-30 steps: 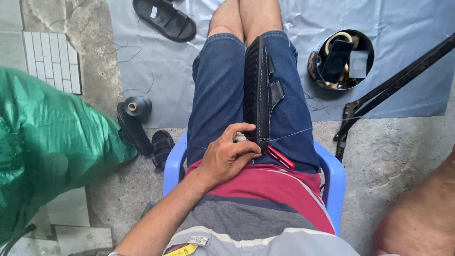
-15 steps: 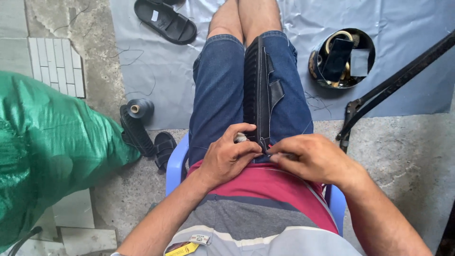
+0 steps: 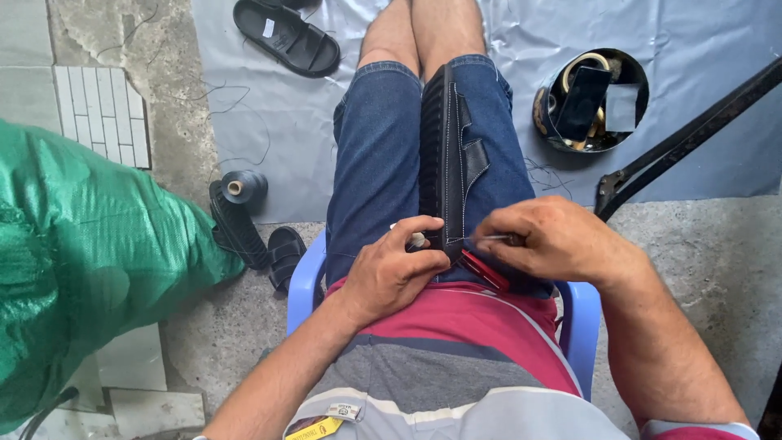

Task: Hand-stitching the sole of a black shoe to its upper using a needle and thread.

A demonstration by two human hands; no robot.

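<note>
step: hand-stitching a black sandal [image 3: 446, 155] lying along the right thigh, heel end at the lap
left hand [image 3: 389, 273]: clamped on the heel end
right hand [image 3: 544, 240]: pinching the needle [image 3: 489, 239] beside the sole edge
next: probably needs a steady straight pull, thread taut

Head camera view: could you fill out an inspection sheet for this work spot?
Surface: grey sheet over rough concrete; person sits on a blue plastic chair.
Job's things: black sandal lying along the lap, pale stitching along its sole.
Clutter: thread spool, loose sandal, round tin of odds and ends, green sack.
Hands: left hand holds the sandal's near end; right hand pinches a thin tool at it.
Cables: loose thread on the floor.
Surroundings: black stand arm, white tile sheet.
</note>
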